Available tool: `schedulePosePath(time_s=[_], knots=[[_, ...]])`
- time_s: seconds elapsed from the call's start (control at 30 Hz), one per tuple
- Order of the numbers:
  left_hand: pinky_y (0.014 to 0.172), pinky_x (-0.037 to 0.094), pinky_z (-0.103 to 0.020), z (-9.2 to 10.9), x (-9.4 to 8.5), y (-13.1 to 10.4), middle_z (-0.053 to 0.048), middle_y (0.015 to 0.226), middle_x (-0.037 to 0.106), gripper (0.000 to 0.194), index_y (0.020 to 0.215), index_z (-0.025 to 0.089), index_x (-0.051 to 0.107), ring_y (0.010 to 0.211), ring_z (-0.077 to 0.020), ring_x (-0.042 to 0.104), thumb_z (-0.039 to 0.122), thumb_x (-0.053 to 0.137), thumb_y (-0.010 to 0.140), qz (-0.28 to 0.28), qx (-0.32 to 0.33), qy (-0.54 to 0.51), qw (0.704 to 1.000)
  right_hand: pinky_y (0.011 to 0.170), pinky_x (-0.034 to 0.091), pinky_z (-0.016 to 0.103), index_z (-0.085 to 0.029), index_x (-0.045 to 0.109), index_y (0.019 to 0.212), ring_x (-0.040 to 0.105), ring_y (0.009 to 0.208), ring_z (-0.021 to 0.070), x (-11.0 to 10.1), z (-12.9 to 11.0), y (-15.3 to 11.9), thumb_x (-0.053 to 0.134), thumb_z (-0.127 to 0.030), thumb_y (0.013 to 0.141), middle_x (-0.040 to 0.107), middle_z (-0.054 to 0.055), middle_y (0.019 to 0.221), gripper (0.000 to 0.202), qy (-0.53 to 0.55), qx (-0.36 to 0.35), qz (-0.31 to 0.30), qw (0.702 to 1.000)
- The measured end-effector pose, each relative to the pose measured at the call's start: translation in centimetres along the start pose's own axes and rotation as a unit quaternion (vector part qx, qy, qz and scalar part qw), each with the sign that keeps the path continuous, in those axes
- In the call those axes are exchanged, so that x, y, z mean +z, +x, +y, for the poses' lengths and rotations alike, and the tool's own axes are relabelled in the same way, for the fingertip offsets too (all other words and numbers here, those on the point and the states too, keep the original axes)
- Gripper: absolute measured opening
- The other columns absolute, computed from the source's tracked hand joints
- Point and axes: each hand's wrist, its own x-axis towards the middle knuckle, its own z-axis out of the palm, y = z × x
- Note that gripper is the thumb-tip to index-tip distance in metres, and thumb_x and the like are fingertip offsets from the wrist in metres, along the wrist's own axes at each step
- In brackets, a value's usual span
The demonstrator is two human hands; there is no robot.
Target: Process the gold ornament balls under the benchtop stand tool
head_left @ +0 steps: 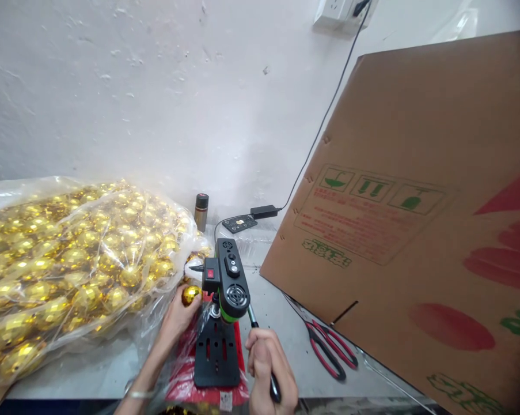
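Observation:
A shiny gold faceted ball (192, 294) sits in the fingers of my left hand (179, 314), just left of a small black bench drill (232, 276). That machine has a red switch on its side box, vents on top and a slotted black base plate (217, 357). On its right side, my right hand (270, 369) wraps around a black-ended lever handle (275, 387). Under the base lies red plastic sheeting (184, 380). The machine's head hides whatever is beneath it.
A clear plastic bag (156, 311) full of gold balls (87, 294) fills the left. Red-and-black-handled shears (329, 346) lie near a large cardboard box (393, 173) on the right. Behind stand a dark-capped bottle (201, 212) and a power adapter (264, 211), its cable rising to a wall socket (335, 11).

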Motion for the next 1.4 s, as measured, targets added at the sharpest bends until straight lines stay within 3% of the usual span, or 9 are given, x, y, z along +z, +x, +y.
schedulePosePath(time_s=[0.07,0.17,0.23,0.3,0.4,0.53,0.7,1.13,1.4], knots=[[0.081,0.064,-0.046,-0.4,-0.9,-2.7,-0.013,0.1,0.081,0.066,0.114,0.018,0.067,0.092,-0.0345,0.079,0.073,0.069,0.077,0.005,-0.052,-0.022,0.998,0.058,0.04,0.024,-0.023,0.053,0.076,0.051,0.062,0.0103,-0.2,0.0,0.8,0.046,-0.017,0.111,0.053,-0.003,0.073,0.037,-0.014,-0.033,-0.022,0.999],[0.056,0.057,-0.035,-0.8,-1.2,-6.4,-0.009,0.088,0.079,0.078,0.117,0.018,0.067,0.067,-0.0267,0.076,0.084,0.066,0.076,-0.037,-0.175,-0.125,0.976,0.056,0.041,0.021,-0.023,0.05,0.075,0.052,0.061,0.0099,-0.4,-0.2,2.0,0.046,-0.015,0.111,0.05,-0.004,0.069,0.036,-0.031,-0.079,-0.043,0.995],[0.055,0.057,-0.033,-0.8,-0.7,-8.0,-0.008,0.089,0.08,0.082,0.117,0.019,0.067,0.067,-0.0264,0.077,0.085,0.073,0.068,-0.048,-0.217,-0.169,0.96,0.056,0.042,0.02,-0.023,0.05,0.075,0.053,0.062,0.0096,-0.4,-0.4,2.4,0.045,-0.015,0.11,0.05,-0.004,0.069,0.036,-0.036,-0.085,-0.044,0.995],[0.07,0.063,-0.038,-0.8,0.1,-8.8,-0.011,0.098,0.083,0.081,0.117,0.019,0.068,0.083,-0.0306,0.081,0.081,0.078,0.065,-0.028,-0.172,-0.15,0.973,0.056,0.043,0.019,-0.023,0.05,0.076,0.053,0.062,0.0092,-0.4,-0.7,2.6,0.046,-0.014,0.11,0.051,-0.004,0.07,0.036,-0.041,-0.082,-0.046,0.995],[0.096,0.063,-0.048,-1.0,1.0,-9.2,-0.014,0.111,0.084,0.07,0.121,0.019,0.07,0.106,-0.036,0.08,0.071,0.075,0.073,-0.019,-0.081,-0.041,0.996,0.056,0.044,0.019,-0.023,0.051,0.077,0.053,0.061,0.0089,-0.5,-0.8,2.6,0.046,-0.014,0.11,0.052,-0.004,0.071,0.034,-0.048,-0.085,-0.052,0.994],[0.1,0.062,-0.055,-1.9,1.7,-9.5,-0.017,0.121,0.083,0.06,0.126,0.02,0.072,0.114,-0.0402,0.079,0.057,0.071,0.079,-0.03,0.024,0.103,0.994,0.051,0.041,0.019,-0.023,0.054,0.08,0.047,0.055,0.0083,-0.8,-0.8,2.4,0.045,-0.015,0.11,0.054,-0.004,0.071,0.033,-0.06,-0.1,-0.059,0.991],[0.101,0.064,-0.057,-2.6,2.5,-9.2,-0.017,0.123,0.082,0.053,0.128,0.02,0.071,0.114,-0.0389,0.079,0.045,0.072,0.081,-0.038,0.107,0.14,0.984,0.05,0.041,0.02,-0.023,0.056,0.081,0.046,0.053,0.0088,-0.9,-0.9,2.5,0.045,-0.014,0.109,0.054,-0.004,0.071,0.031,-0.072,-0.107,-0.058,0.99],[0.099,0.064,-0.055,-3.8,3.1,-10.0,-0.019,0.124,0.08,0.05,0.13,0.019,0.067,0.114,-0.0381,0.078,0.039,0.073,0.085,-0.051,0.189,0.127,0.972,0.06,0.048,0.017,-0.023,0.053,0.083,0.057,0.064,0.0085,-1.0,-1.1,2.4,0.045,-0.009,0.107,0.056,-0.004,0.074,0.029,-0.061,-0.111,-0.066,0.99],[0.09,0.062,-0.051,-0.9,3.0,-8.6,-0.012,0.107,0.081,0.037,0.115,0.022,0.073,0.1,-0.0361,0.078,0.042,0.073,0.083,-0.108,0.131,0.187,0.968,0.058,0.048,0.019,-0.023,0.053,0.083,0.058,0.064,0.0097,-1.1,-1.1,2.6,0.045,-0.009,0.107,0.057,-0.003,0.074,0.03,-0.06,-0.12,-0.075,0.988]])
